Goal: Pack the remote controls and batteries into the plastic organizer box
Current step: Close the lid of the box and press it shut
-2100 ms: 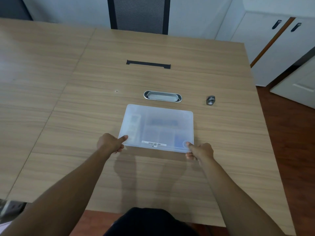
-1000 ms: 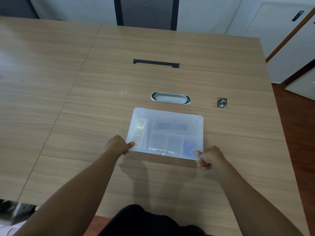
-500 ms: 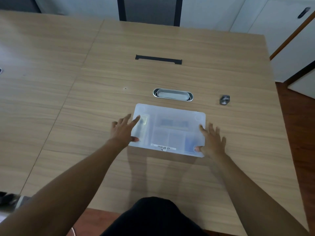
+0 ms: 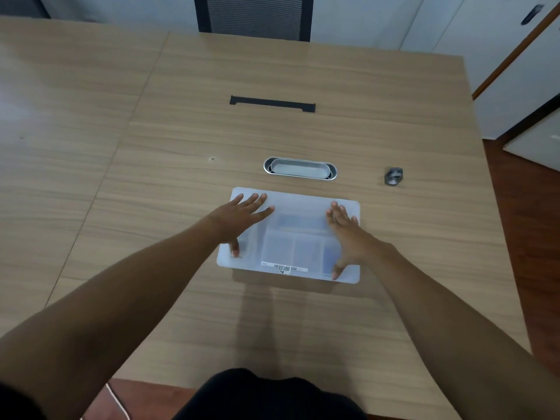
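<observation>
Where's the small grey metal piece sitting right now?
In the head view, the small grey metal piece sits on the table's right side, beyond the organizer box and right of the oval cable grommet.

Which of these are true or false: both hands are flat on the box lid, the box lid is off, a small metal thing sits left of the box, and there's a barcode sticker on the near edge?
1. Both the left hand and the right hand lie spread on the organizer box lid. True.
2. The lid is off. False: it covers the box.
3. A small metal object sits left of the box. False: it is to the far right.
4. A barcode sticker is at the near edge. True.
</observation>
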